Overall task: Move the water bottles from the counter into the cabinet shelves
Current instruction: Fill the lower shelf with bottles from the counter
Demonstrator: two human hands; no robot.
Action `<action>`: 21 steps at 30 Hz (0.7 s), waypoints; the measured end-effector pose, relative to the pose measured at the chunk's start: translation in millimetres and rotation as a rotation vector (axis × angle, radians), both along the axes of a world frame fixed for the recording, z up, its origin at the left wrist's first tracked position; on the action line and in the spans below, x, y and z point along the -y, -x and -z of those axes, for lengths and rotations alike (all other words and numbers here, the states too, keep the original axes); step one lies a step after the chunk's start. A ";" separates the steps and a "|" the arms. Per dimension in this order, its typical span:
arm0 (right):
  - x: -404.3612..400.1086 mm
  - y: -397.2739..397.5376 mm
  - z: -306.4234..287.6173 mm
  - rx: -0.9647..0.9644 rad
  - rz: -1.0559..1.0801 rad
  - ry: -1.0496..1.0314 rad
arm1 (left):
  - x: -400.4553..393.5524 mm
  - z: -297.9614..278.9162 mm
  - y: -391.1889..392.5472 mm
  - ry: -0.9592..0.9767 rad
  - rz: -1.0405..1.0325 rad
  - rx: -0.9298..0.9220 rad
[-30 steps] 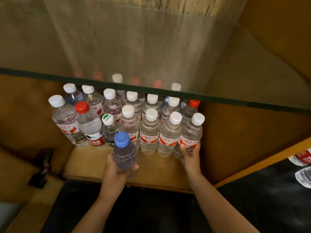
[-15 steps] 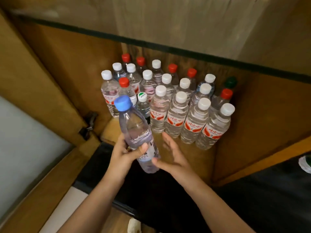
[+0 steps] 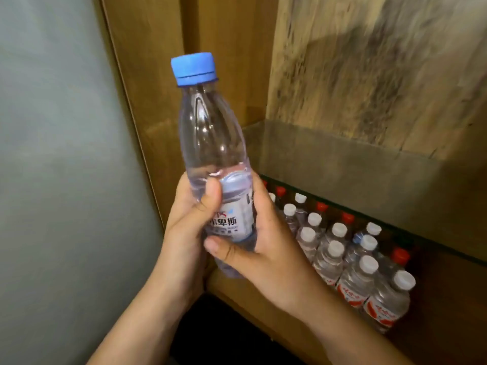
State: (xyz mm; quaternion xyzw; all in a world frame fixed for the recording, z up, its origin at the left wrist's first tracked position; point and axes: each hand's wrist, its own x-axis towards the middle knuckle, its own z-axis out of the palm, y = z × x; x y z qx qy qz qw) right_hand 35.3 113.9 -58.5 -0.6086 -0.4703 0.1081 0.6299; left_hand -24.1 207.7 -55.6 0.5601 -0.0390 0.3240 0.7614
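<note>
Both forearms rise from below toward the blue-capped bottle (image 3: 214,164), held upright in front of the cabinet's left side. The left hand (image 3: 188,222) grips its label, thumb across the front; the right hand (image 3: 263,248) wraps its lower body. Other bottles (image 3: 350,262) stand packed on the lower shelf (image 3: 253,299) under a glass shelf (image 3: 369,185).

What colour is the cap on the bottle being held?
Blue cap, seen clearly in the head view.

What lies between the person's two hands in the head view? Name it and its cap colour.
The head view shows a clear water bottle with a blue cap, held upright between the left hand and the right hand; both grip its labelled lower half.
</note>
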 end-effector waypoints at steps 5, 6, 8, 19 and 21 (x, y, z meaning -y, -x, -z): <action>-6.0 -9.4 -51.8 -0.064 0.096 -0.096 | -0.2 -47.5 -12.1 -0.004 0.283 0.180; -5.9 -13.5 -62.1 -0.069 0.099 -0.101 | -0.9 -58.6 -17.0 -0.033 0.312 0.212; -8.7 -24.6 -81.1 -0.090 0.119 -0.138 | -7.4 -76.0 -32.1 -0.051 0.357 0.254; -52.6 -126.4 -118.4 -0.059 0.524 -0.214 | -83.4 -71.4 -131.9 -0.692 -0.252 -0.116; -61.7 -145.4 -122.9 -0.086 0.571 -0.217 | -94.9 -64.4 -145.0 -0.873 -0.354 -0.216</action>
